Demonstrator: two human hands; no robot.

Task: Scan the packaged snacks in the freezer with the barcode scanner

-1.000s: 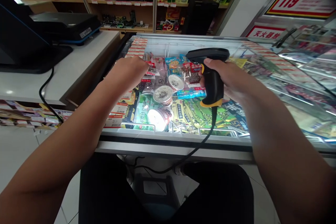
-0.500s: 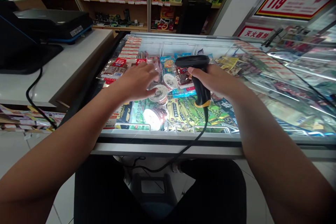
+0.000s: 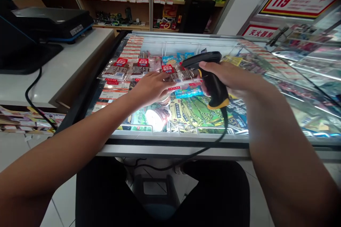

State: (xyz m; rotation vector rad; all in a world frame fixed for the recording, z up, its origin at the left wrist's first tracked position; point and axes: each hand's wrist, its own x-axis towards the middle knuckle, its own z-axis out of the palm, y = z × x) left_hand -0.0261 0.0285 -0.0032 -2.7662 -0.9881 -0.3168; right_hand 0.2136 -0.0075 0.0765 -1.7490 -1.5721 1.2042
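My left hand (image 3: pixel 153 88) is closed on the near edge of a clear snack packet (image 3: pixel 170 72) with brown pieces and a red label, thumb below and fingers on top. Another brown snack packet (image 3: pixel 188 74) lies against its right side, partly behind the scanner. In my right hand (image 3: pixel 226 74) is a black and yellow barcode scanner (image 3: pixel 214 88), its head pointing left over the packets. Two similar packets, one at the left (image 3: pixel 117 69) and one beside it (image 3: pixel 140 68), rest on the glass lid of the freezer.
The freezer (image 3: pixel 170 149) holds bagged goods and round tubs (image 3: pixel 157 118) under glass. The scanner's cable (image 3: pixel 197 155) droops over its front edge. On the left counter (image 3: pixel 80 58) stands a scale (image 3: pixel 58 25). Stocked shelves (image 3: pixel 117 0) line the back, and a stool (image 3: pixel 156 191) sits below.
My left hand has moved right and closed on a snack packet, uncovering the packet to its left. My right hand has shifted right with the scanner, which now tilts more.
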